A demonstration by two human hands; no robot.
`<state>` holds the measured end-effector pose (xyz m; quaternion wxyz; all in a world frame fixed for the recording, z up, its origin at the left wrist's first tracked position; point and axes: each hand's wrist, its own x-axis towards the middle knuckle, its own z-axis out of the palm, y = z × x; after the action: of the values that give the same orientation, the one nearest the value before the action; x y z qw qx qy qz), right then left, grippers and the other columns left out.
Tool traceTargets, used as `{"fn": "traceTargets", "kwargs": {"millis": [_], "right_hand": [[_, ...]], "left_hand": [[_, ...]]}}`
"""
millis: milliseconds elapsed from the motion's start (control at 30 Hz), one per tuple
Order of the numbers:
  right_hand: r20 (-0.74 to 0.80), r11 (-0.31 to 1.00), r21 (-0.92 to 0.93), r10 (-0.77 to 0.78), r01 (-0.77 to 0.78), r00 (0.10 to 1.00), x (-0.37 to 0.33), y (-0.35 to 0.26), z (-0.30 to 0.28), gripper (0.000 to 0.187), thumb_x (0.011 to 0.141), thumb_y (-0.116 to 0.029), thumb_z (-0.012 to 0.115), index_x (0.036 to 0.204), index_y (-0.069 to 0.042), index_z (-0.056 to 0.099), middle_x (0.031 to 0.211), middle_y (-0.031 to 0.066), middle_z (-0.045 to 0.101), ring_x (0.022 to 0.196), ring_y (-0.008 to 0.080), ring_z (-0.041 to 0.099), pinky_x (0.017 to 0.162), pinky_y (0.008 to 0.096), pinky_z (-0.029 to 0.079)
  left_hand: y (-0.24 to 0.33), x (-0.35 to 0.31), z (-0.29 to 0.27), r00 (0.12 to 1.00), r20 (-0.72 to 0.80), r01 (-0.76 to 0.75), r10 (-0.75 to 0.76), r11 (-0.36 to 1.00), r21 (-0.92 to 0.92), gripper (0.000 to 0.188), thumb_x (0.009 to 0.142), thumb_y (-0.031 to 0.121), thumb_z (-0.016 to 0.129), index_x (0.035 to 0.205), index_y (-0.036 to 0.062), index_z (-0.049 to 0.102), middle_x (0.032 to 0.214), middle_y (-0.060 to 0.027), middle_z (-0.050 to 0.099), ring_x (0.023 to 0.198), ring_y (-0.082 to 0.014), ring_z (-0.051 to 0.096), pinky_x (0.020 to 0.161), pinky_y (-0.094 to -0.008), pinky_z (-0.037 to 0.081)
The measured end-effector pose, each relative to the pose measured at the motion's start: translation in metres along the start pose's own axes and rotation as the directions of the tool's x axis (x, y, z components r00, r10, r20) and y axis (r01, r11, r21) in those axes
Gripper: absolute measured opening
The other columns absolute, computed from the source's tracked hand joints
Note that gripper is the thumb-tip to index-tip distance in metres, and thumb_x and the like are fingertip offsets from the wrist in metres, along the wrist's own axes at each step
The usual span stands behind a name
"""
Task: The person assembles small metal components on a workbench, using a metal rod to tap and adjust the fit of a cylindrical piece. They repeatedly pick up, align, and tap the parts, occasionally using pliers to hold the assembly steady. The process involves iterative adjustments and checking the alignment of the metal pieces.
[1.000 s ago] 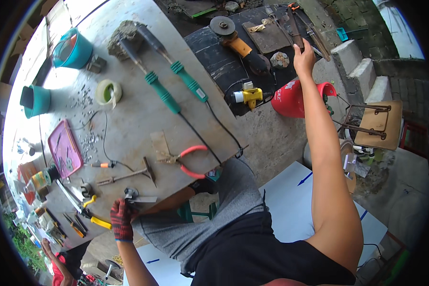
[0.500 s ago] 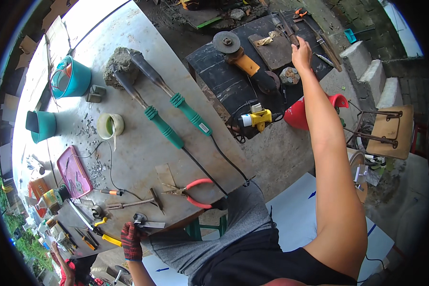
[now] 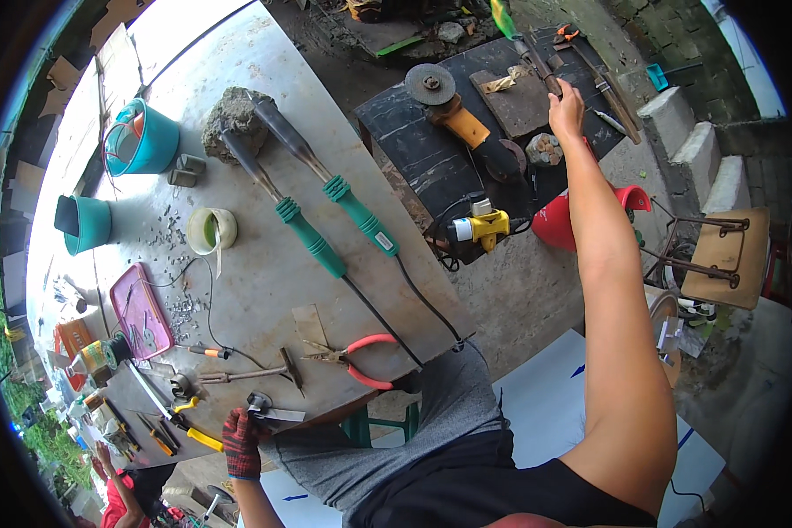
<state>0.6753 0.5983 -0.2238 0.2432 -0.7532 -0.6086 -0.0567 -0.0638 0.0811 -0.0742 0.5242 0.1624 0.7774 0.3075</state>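
Observation:
My right hand is bare and reaches over the dark side table, closed around a long dark handled tool. A bright green and yellow streak, looking like a flame, shows at the tool's far end. My left hand, in a red and black knitted glove, is closed at the near edge of the metal table on a small metal piece. A flat grey strip sticks out beside it. Close by lie red-handled pliers and a small hammer.
Two green-handled soldering irons rest on a rough stone. Teal buckets, a cup and a pink tray stand leftward. The side table bears an angle grinder; a red bucket stands below.
The green and yellow streak has appeared at the end of the tool in my right hand. The scene has shifted slightly in view; my left hand stays at the table edge.

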Motion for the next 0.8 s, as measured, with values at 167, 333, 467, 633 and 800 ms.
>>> {"fn": "traceTargets", "kwargs": {"millis": [167, 333, 467, 633, 800], "right_hand": [[0.041, 0.999, -0.005, 0.037, -0.037, 0.998, 0.001, -0.006, 0.001, 0.041, 0.092, -0.012, 0.071, 0.132, -0.007, 0.064, 0.116, 0.0215, 0.066, 0.109, 0.043, 0.064, 0.096, 0.0491, 0.05], [0.068, 0.994, -0.049, 0.1, -0.096, 0.993, 0.002, -0.006, 0.0, 0.044, 0.092, -0.015, 0.072, 0.134, -0.007, 0.063, 0.114, 0.0239, 0.066, 0.11, 0.0437, 0.064, 0.097, 0.0491, 0.05], [0.075, 0.992, -0.062, 0.111, -0.107, 0.991, 0.003, -0.002, 0.0, 0.046, 0.091, -0.019, 0.074, 0.134, -0.006, 0.063, 0.115, 0.0253, 0.067, 0.111, 0.044, 0.064, 0.097, 0.049, 0.05], [0.053, 0.994, -0.046, 0.099, -0.096, 0.994, 0.007, 0.0, 0.004, 0.05, 0.088, -0.021, 0.076, 0.134, -0.006, 0.062, 0.115, 0.0255, 0.066, 0.11, 0.0441, 0.064, 0.097, 0.0496, 0.05], [-0.051, 0.996, -0.084, -0.031, 0.027, 0.998, 0.013, -0.009, 0.011, 0.051, 0.084, -0.032, 0.074, 0.124, -0.002, 0.067, 0.11, 0.0289, 0.068, 0.106, 0.0471, 0.064, 0.094, 0.0546, 0.05]], "left_hand": [[-0.001, -0.001, -0.002, 0.999, -0.025, 0.033, -0.033, 0.999, 0.0, 0.033, 0.097, 0.043, 0.072, 0.105, 0.0133, 0.06, 0.078, 0.0014, 0.056, 0.066, -0.0151, 0.062, 0.061, -0.0327, 0.055], [0.004, -0.005, 0.007, 0.998, -0.051, 0.031, -0.034, 0.999, -0.044, 0.033, 0.098, 0.042, 0.071, 0.106, 0.0121, 0.06, 0.082, -0.0005, 0.061, 0.068, -0.0153, 0.064, 0.062, -0.0317, 0.056], [0.004, -0.003, 0.009, 0.997, -0.071, 0.013, -0.017, 0.999, -0.047, 0.034, 0.098, 0.043, 0.071, 0.106, 0.011, 0.061, 0.082, -0.0009, 0.062, 0.07, -0.0149, 0.065, 0.062, -0.0313, 0.056], [-0.008, 0.003, -0.004, 1.0, -0.017, 0.024, -0.025, 0.998, -0.053, 0.032, 0.098, 0.038, 0.072, 0.11, 0.0099, 0.061, 0.086, -0.002, 0.062, 0.071, -0.0163, 0.066, 0.064, -0.0326, 0.057], [-0.023, -0.015, -0.028, 0.793, 0.366, -0.503, 0.486, 0.186, 0.844, 0.047, 0.09, 0.002, 0.066, 0.136, 0.0115, 0.059, 0.116, -0.0192, 0.063, 0.096, -0.0368, 0.068, 0.078, -0.0434, 0.059]]}}
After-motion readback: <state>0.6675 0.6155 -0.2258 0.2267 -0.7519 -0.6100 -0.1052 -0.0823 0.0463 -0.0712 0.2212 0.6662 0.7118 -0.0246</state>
